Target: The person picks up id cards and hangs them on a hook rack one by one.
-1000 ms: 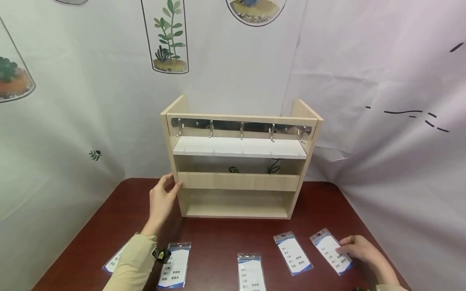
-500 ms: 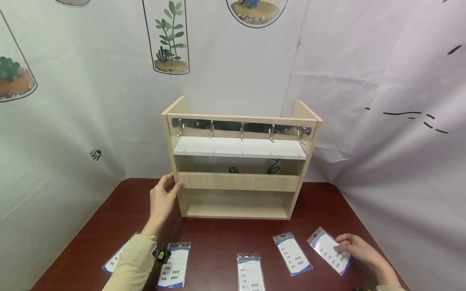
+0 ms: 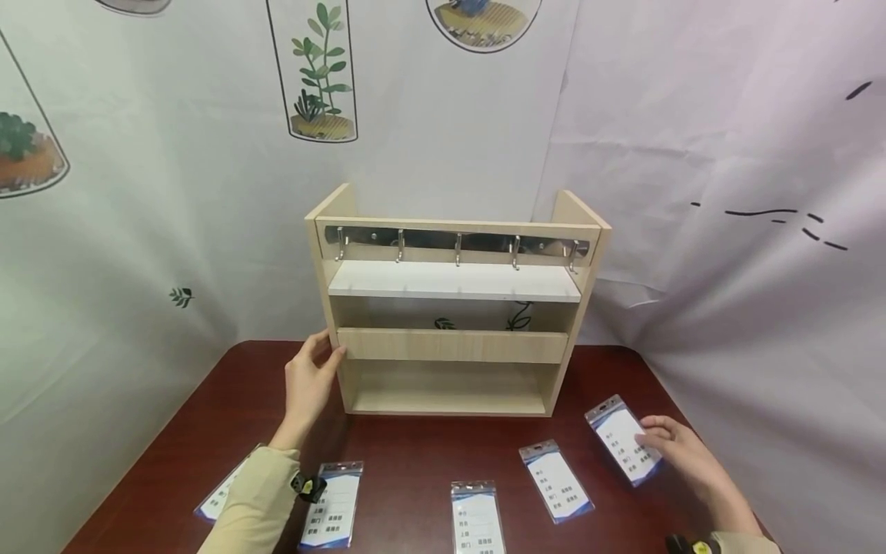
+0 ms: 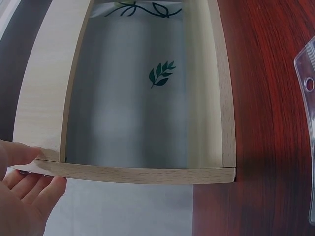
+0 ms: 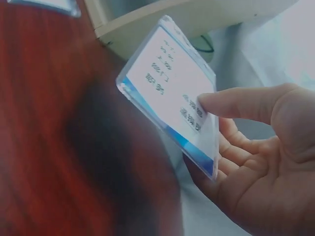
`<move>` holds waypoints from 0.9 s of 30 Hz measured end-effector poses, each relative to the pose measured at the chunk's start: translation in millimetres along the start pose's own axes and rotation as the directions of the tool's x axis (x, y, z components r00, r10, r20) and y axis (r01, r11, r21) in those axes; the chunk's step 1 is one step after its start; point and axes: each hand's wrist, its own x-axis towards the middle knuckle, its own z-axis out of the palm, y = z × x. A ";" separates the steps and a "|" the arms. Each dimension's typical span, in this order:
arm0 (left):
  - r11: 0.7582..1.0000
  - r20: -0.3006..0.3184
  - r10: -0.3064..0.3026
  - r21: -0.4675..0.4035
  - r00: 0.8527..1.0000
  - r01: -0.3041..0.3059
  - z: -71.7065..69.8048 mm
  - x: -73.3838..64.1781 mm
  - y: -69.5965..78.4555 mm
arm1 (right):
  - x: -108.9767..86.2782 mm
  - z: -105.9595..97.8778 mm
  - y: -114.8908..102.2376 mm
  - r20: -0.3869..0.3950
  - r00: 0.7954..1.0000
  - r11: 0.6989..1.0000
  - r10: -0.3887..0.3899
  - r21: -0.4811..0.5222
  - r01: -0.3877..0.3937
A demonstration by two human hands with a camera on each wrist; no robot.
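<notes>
A light wooden shelf rack (image 3: pixel 453 346) stands on the dark red table, with a metal strip of several hooks (image 3: pixel 458 240) across its upper front. My left hand (image 3: pixel 308 381) grips the rack's left side panel, thumb in front and fingers along the outer face. My right hand (image 3: pixel 685 454) pinches a badge in a clear plastic holder (image 3: pixel 625 442) by its side edge. In the right wrist view this badge (image 5: pixel 170 93) is tilted and raised off the table, thumb on its printed face and fingers behind. The hooks carry nothing.
More badges lie on the table: one right of centre (image 3: pixel 557 482), one at front centre (image 3: pixel 477 519), one by the left wrist (image 3: pixel 334 508), and one (image 3: pixel 220 492) partly hidden by the left sleeve. A white printed curtain (image 3: pixel 450 115) hangs behind.
My right hand has lifted the badge from the table and moved it up and slightly forward. My left hand has stayed on the rack's side.
</notes>
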 end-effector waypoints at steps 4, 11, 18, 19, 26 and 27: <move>1.000 -0.005 -0.001 -0.005 1.000 0.001 0.6 0.4 0.3 | 2.6 0.1 -15.2 -0.035 0.999 0.999 -0.041 0.029 0.042; 1.000 -0.003 -0.003 -0.031 1.000 0.003 1.1 0.6 0.3 | 1.9 2.9 -50.7 -0.132 0.986 0.991 -0.099 0.072 0.109; 0.999 0.000 0.001 -0.033 1.000 -0.001 1.6 0.6 0.6 | 1.5 0.0 -91.5 -0.216 0.953 0.962 -0.211 0.127 0.242; 0.999 0.002 0.003 -0.033 1.000 -0.003 1.8 0.7 0.5 | 1.3 -0.8 -96.6 -0.222 0.948 0.952 -0.226 0.155 0.263; 0.999 -0.001 0.004 -0.037 1.000 -0.004 1.2 -1.3 -1.1 | -1.5 -2.7 -131.0 -0.263 0.914 0.855 -0.310 0.344 0.389; 0.999 -0.002 0.003 -0.034 1.000 -0.004 1.0 -1.8 -1.1 | -2.2 -2.4 -136.2 -0.275 0.906 0.844 -0.321 0.352 0.405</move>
